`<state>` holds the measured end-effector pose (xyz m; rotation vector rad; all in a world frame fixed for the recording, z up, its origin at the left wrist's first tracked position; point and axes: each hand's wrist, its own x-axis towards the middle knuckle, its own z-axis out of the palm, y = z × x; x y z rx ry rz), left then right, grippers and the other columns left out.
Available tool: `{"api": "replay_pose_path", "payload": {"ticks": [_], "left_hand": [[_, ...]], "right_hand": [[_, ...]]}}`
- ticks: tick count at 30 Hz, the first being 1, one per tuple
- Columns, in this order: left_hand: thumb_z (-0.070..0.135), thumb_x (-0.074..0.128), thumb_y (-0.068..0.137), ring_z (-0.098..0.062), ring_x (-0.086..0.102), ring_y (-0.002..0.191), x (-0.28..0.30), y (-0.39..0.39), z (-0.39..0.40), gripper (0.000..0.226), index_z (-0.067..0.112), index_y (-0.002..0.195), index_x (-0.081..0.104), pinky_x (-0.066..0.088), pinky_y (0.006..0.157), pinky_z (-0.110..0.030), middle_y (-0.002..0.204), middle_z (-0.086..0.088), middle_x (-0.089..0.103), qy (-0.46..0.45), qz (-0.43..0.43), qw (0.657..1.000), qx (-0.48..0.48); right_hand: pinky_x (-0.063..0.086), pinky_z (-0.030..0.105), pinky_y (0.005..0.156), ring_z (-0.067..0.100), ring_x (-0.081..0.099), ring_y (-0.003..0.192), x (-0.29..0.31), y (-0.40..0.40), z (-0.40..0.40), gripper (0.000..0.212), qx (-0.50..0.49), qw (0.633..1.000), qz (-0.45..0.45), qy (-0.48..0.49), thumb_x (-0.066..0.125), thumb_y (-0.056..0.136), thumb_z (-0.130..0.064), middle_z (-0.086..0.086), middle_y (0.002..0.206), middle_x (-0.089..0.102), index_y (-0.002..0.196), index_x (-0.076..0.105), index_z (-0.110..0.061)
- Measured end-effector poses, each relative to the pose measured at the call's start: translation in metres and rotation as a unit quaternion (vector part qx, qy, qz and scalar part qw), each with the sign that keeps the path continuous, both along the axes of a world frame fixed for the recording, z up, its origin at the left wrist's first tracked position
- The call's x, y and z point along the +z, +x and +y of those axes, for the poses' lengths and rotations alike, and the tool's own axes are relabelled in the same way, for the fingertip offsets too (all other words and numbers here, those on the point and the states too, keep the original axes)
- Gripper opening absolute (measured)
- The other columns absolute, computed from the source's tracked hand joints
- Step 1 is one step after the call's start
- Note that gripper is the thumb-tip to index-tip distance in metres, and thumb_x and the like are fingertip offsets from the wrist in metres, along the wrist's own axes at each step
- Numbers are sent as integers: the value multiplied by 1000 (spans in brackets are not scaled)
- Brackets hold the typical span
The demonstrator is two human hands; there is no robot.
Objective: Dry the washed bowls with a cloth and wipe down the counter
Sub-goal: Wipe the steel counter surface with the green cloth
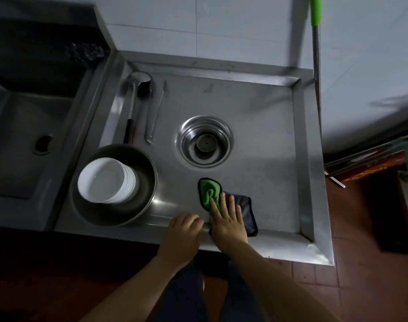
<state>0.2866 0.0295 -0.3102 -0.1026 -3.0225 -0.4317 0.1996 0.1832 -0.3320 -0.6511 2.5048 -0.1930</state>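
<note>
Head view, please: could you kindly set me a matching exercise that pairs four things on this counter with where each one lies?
Things:
1. white bowls
2. cloth
3. ladle
4. left hand

Places:
A. flat under the right hand
B. stacked inside the large metal basin
C. on the counter's front rim, beside the cloth
D. at the back left of the counter, bowl end toward the wall

Pairs: 1-B, 2-A, 3-D, 4-C
</note>
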Motion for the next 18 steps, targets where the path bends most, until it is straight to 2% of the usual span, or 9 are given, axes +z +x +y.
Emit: {"api": "replay_pose_path", "payload": {"ticks": [5,7,10,14,18], "left_hand": [[21,62,87,-22,61,103,0,10,-8,20,20,106,68,47,91,-33,109,2,67,-6,-25,999,45],[23,56,89,-21,62,102,-1,11,-10,20,21,104,69,46,89,-32,107,3,67,-8,-29,998,55],[25,50,88,-21,62,100,0,8,-9,24,22,102,70,42,91,-31,105,3,67,-5,-27,997,66],[25,52,89,-21,61,97,15,-4,-2,20,22,101,67,46,89,-32,103,3,66,14,-14,997,68],[25,55,92,-24,62,99,29,-22,5,20,19,107,68,52,89,-37,110,-1,67,7,-13,997,76]], "right_hand": [[-16,44,119,30,-29,147,-3,-10,-20,67,63,998,11,-15,0,94,-49,1,162,-25,158,-6,-30],[-15,45,120,30,-28,147,-5,-15,-29,61,68,997,16,-17,15,102,-44,0,162,-24,159,-4,-31],[-9,46,122,28,-24,149,-6,-24,-38,65,73,997,21,-12,33,105,-39,-2,163,-22,159,-3,-31],[1,46,123,26,-16,152,2,-35,-34,67,88,995,31,18,34,104,-41,-3,164,-19,158,-4,-34],[5,46,123,27,-12,153,15,-45,-17,65,40,998,25,44,35,104,-31,-1,166,-15,158,-1,-36]]}}
